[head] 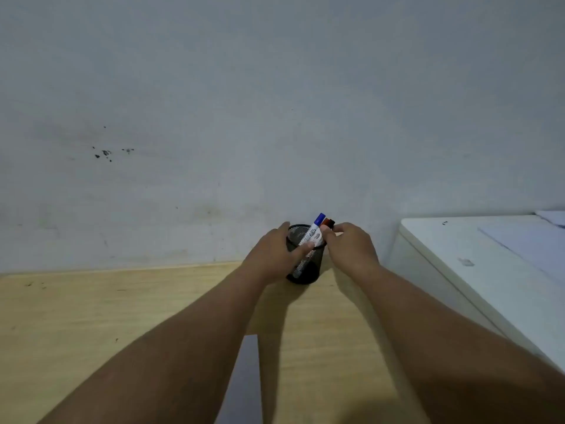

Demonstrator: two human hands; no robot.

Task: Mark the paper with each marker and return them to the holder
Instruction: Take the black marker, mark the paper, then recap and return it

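While the markers stand together in the black mesh holder, you cannot tell from their position alone whether you are at the start or the end of the job. The blue-capped marker leans toward one o'clock, its white barrel showing above the rim, and a red-capped marker and a black-capped marker sit just beside it at its three o'clock side. All three are in the cup, which rests on the wooden desk close to the wall.

Your left hand wraps the holder from nine o'clock, thumb at the far rim and fingers across the front mesh, steadying it. Your right hand comes in from three o'clock with its fingertips pinched at the cap ends; it looks closed around the red and black caps, though which marker it truly holds you cannot tell.

A strip of pale grey sheet, likely the paper, lies at six o'clock between your forearms; no mark shows on the visible part, and most of it is hidden. My reading is that the marking has not visibly begun, so every marker is left to draw, use and put back, though a finished sheet under your arms cannot be ruled out.

At three o'clock a white cabinet-like box stands beside the desk, touching nothing you need.
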